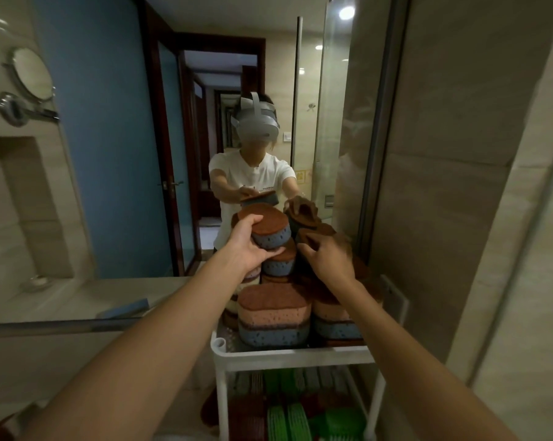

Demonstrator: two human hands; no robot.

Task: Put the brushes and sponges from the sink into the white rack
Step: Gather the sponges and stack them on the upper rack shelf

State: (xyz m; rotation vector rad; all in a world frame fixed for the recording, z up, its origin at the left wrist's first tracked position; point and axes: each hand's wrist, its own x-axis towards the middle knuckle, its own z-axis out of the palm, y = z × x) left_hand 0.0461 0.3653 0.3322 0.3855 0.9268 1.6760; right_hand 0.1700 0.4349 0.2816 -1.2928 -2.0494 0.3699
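Note:
A white rack (295, 354) stands before a mirror, its top shelf piled with several layered sponges, brown on top and blue or pink below. My left hand (249, 246) grips a brown-and-blue sponge (267, 229) at the top of the pile. My right hand (327, 256) rests on a brown sponge (316, 235) on the pile's right side, its fingers curled over it. A big pink-and-blue sponge (273, 315) lies at the shelf's front.
The rack's lower shelf holds green and red brushes (287, 418). A mirror (125, 138) behind the rack reflects a person and both hands. The counter (77, 300) runs to the left; a tiled wall (459, 186) and glass panel close the right.

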